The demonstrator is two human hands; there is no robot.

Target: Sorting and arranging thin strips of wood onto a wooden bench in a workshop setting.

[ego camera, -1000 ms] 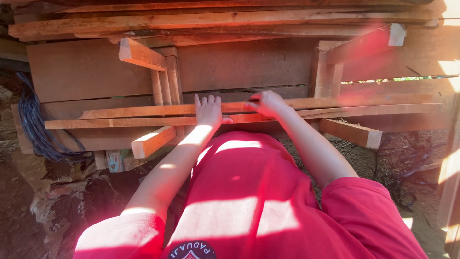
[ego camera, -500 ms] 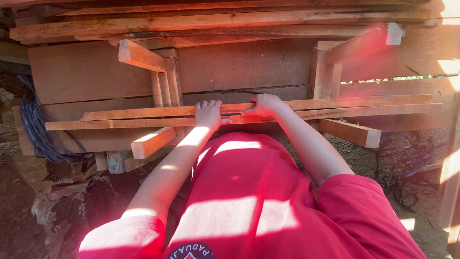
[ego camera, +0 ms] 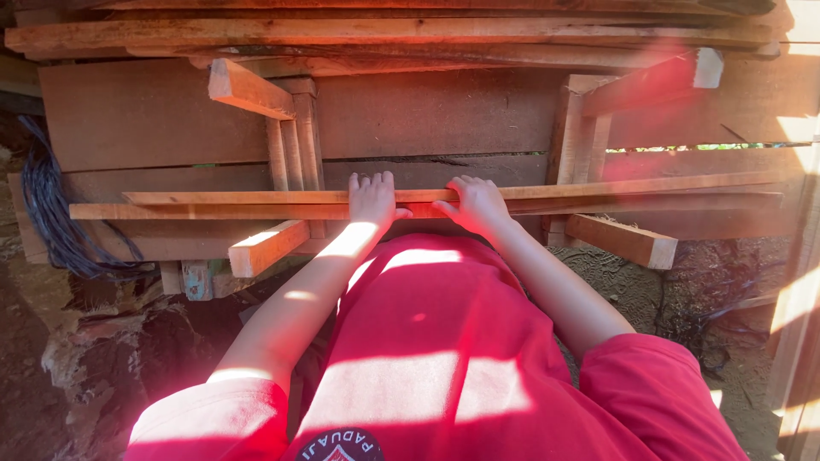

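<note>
two thin planks on wooden brackets, stacked lumber above dirt ground
</note>
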